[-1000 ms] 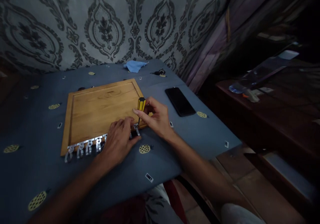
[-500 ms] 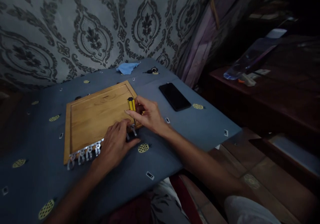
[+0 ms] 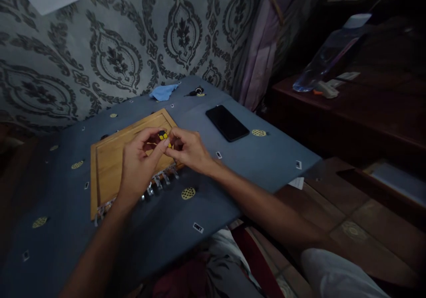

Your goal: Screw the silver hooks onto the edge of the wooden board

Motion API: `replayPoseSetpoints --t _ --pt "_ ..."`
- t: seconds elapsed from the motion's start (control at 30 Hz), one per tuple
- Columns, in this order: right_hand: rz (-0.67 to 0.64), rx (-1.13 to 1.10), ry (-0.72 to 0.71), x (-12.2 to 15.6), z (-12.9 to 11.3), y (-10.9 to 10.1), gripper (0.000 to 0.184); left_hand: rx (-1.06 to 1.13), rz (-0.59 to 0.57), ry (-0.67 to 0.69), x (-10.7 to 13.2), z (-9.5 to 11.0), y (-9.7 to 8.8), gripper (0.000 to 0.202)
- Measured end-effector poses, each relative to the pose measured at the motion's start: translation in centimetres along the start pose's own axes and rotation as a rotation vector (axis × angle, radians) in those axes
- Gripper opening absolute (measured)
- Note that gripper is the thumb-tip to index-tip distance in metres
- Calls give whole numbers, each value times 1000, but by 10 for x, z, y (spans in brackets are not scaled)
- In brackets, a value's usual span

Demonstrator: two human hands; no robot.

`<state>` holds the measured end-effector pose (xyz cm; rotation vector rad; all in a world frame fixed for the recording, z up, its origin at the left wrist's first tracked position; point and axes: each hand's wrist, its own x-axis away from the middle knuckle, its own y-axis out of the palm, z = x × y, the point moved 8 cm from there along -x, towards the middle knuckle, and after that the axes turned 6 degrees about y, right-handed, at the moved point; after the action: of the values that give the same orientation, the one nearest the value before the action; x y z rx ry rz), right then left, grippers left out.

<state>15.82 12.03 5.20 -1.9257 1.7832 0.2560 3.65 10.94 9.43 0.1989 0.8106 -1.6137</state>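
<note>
Frame ctr, our L hand (image 3: 140,162) & R hand (image 3: 191,150) fingers pinch a faceted yellow/blk handle (image 3: 163,135), prob. plastic; ctr-L, flat wood panel (image 3: 111,167), curved metal clips (image 3: 165,176).

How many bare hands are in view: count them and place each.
2. The left hand is on the left side of the faceted yellow-and-black screwdriver handle; the right hand is on its right side. None seems hidden.

The worktop (image 3: 216,196) has a patterned blue-grey cover (image 3: 273,162). It supports a wooden board (image 3: 110,167); from there, blue cloth (image 3: 164,92) at 1 o'clock, phone (image 3: 227,123) at 2 o'clock.
</note>
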Motion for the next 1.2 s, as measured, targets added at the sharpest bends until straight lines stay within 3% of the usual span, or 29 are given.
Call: replayPoseSetpoints --t 0.13,0.27,0.4,0.53,0.63,0.83,1.2 --pt "-26 -3 54 4 2 -5 33 -20 26 -32 -1 0 -5 19" --pt "-22 26 90 17 11 -22 31 -65 167 -1 -1 11 -27 19" --pt "-284 180 11 34 24 -12 24 -141 262 35 6 19 -44 21" --pt "-401 357 -53 43 40 2 54 -162 259 53 17 16 -42 24" --pt "-418 425 -89 46 45 10 63 -148 251 42 25 11 -39 20" --pt "-432 451 -143 50 43 14 65 -204 224 46 30 6 -42 16" --pt "-440 441 -125 49 41 14 46 -216 180 51 33 11 -39 15"
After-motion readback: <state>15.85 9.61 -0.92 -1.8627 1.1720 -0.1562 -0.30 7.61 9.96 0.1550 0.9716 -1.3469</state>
